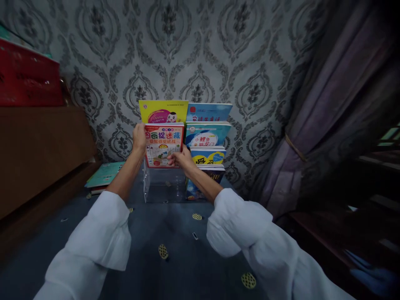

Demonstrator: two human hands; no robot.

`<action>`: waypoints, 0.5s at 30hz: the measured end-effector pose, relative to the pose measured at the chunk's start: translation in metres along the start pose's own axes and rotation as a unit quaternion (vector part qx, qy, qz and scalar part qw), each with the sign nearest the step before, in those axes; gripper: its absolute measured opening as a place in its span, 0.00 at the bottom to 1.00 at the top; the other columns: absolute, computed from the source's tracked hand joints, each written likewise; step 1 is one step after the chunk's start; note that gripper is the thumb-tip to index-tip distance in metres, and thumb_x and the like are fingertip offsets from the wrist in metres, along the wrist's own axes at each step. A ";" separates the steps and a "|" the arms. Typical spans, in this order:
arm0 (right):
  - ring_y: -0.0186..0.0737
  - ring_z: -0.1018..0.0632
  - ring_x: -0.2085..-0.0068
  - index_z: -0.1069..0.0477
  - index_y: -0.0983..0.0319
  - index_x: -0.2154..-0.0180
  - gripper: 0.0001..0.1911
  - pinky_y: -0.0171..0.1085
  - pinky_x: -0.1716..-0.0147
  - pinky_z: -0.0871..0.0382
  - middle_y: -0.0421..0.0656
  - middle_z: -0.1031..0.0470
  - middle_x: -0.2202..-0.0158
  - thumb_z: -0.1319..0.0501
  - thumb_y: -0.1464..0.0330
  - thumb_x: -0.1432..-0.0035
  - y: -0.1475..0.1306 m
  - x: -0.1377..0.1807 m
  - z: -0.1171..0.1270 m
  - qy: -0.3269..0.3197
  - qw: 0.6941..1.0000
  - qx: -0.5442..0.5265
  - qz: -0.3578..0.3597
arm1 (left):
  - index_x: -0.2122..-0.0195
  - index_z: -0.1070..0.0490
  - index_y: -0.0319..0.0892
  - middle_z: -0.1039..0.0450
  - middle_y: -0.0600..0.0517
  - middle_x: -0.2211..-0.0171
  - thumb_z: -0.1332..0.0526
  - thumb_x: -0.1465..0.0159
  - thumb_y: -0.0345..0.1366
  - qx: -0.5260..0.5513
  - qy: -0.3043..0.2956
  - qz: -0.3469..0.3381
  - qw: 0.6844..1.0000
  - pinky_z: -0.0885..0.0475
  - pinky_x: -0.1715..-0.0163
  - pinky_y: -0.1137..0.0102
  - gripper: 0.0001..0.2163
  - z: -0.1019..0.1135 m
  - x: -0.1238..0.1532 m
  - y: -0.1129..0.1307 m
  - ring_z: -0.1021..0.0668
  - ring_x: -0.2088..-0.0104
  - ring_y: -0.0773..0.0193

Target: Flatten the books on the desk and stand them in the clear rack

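Note:
A red-bordered picture book (164,146) stands upright between my hands at a clear tiered rack (165,185). My left hand (139,138) is closed on the book's left edge, its fingertips hidden behind the cover. At the right edge, my right hand (183,160) grips the same book with the thumb on its front. Behind it rises a yellow book (150,109). Beside it, the right column holds a blue book (212,111), a teal book (208,135), a yellow-and-blue book (208,156) and a dark blue book (195,192), one tier below another.
A teal-covered stack of books (104,174) lies on the dark cloth (140,250) at the left. Beyond it stands a brown cabinet (43,150) with a red box (29,75) on top. Patterned wallpaper backs the rack; a tied curtain (281,175) hangs at the right.

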State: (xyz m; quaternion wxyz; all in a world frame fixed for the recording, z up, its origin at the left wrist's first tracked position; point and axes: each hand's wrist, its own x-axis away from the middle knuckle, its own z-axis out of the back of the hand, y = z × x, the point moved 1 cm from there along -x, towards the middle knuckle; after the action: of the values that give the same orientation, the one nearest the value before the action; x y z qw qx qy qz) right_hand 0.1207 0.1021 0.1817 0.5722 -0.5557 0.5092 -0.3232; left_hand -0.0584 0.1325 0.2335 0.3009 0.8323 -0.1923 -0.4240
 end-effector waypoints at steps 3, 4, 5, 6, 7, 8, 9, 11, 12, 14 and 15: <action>0.34 0.22 0.80 0.45 0.58 0.40 0.33 0.26 0.84 0.32 0.33 0.24 0.76 0.42 0.76 0.48 0.001 0.002 0.003 -0.002 1.000 -0.004 0.004 | 0.74 0.38 0.43 0.36 0.60 0.77 0.42 0.33 0.40 -0.006 -0.003 0.004 1.000 0.35 0.75 0.75 0.13 -0.002 0.002 0.003 0.32 0.78 0.69; 0.34 0.22 0.80 0.45 0.58 0.39 0.34 0.27 0.84 0.32 0.33 0.23 0.75 0.41 0.76 0.48 0.002 0.003 0.004 -0.003 1.000 -0.006 0.005 | 0.73 0.38 0.43 0.36 0.60 0.77 0.42 0.33 0.39 -0.007 -0.003 0.005 1.000 0.35 0.76 0.75 0.12 -0.002 0.001 0.004 0.32 0.78 0.69; 0.35 0.21 0.78 0.46 0.58 0.37 0.36 0.27 0.83 0.31 0.35 0.22 0.74 0.41 0.75 0.47 0.002 0.004 0.006 -0.004 1.000 -0.011 0.007 | 0.73 0.38 0.43 0.35 0.60 0.77 0.41 0.33 0.39 -0.009 -0.003 0.006 1.000 0.35 0.76 0.76 0.12 -0.002 0.000 0.004 0.31 0.78 0.69; 0.36 0.20 0.77 0.47 0.57 0.36 0.38 0.28 0.82 0.29 0.36 0.21 0.72 0.40 0.75 0.47 0.003 0.005 0.007 -0.005 1.000 -0.019 0.008 | 0.73 0.38 0.43 0.35 0.60 0.77 0.41 0.33 0.39 -0.011 -0.003 0.006 1.000 0.35 0.76 0.76 0.12 -0.002 -0.001 0.004 0.31 0.78 0.70; 0.37 0.18 0.75 0.48 0.57 0.34 0.40 0.29 0.81 0.28 0.37 0.20 0.69 0.39 0.74 0.46 0.004 0.006 0.008 -0.005 1.000 -0.028 0.008 | 0.73 0.38 0.43 0.34 0.60 0.77 0.40 0.34 0.39 -0.012 -0.003 0.007 1.000 0.35 0.76 0.76 0.12 -0.002 -0.002 0.003 0.30 0.78 0.70; 0.38 0.17 0.72 0.50 0.57 0.33 0.41 0.30 0.80 0.26 0.39 0.19 0.66 0.39 0.74 0.45 0.004 0.007 0.009 -0.005 0.999 -0.038 0.009 | 0.73 0.38 0.43 0.34 0.60 0.77 0.40 0.34 0.39 -0.014 -0.002 0.008 1.000 0.35 0.75 0.76 0.12 -0.002 -0.003 0.003 0.30 0.78 0.70; 0.39 0.17 0.70 0.52 0.57 0.31 0.43 0.32 0.78 0.24 0.41 0.18 0.64 0.38 0.73 0.45 0.005 0.008 0.011 -0.004 0.999 -0.047 0.011 | 0.73 0.38 0.43 0.34 0.60 0.76 0.40 0.33 0.40 -0.015 -0.003 0.009 1.000 0.35 0.75 0.77 0.13 -0.002 -0.004 0.002 0.30 0.77 0.70; 0.41 0.16 0.67 0.56 0.58 0.30 0.44 0.34 0.74 0.21 0.44 0.18 0.59 0.39 0.73 0.43 0.009 0.012 0.013 -0.005 0.998 -0.055 0.016 | 0.73 0.38 0.43 0.34 0.60 0.76 0.39 0.33 0.42 -0.019 -0.005 0.010 1.000 0.34 0.74 0.76 0.13 -0.002 -0.005 0.000 0.29 0.77 0.70; 0.41 0.15 0.65 0.56 0.58 0.29 0.44 0.35 0.72 0.20 0.45 0.18 0.57 0.39 0.73 0.43 0.012 0.015 0.015 -0.009 0.998 -0.056 0.022 | 0.72 0.38 0.43 0.34 0.60 0.76 0.39 0.33 0.43 -0.022 -0.007 0.009 1.000 0.34 0.74 0.76 0.14 -0.002 -0.005 -0.001 0.29 0.77 0.70; 0.42 0.15 0.63 0.55 0.57 0.29 0.43 0.37 0.69 0.19 0.46 0.19 0.55 0.39 0.72 0.42 0.020 0.023 0.017 -0.027 0.998 -0.052 0.035 | 0.72 0.38 0.43 0.33 0.59 0.76 0.39 0.33 0.45 -0.028 -0.010 0.005 1.000 0.34 0.73 0.76 0.15 -0.001 -0.005 -0.002 0.29 0.76 0.70; 0.42 0.15 0.62 0.53 0.57 0.30 0.41 0.38 0.69 0.18 0.47 0.19 0.54 0.40 0.72 0.41 0.026 0.028 0.018 -0.038 0.997 -0.050 0.038 | 0.71 0.38 0.43 0.33 0.59 0.75 0.39 0.33 0.46 -0.032 -0.012 0.002 0.999 0.33 0.73 0.76 0.15 0.000 -0.004 -0.003 0.28 0.76 0.70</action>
State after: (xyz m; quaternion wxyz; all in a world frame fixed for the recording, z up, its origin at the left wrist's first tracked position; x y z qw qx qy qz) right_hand 0.1404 0.0856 0.1476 0.5745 -0.5756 0.5235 -0.2540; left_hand -0.0606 0.1369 0.2342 0.3258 0.8167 -0.1839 -0.4394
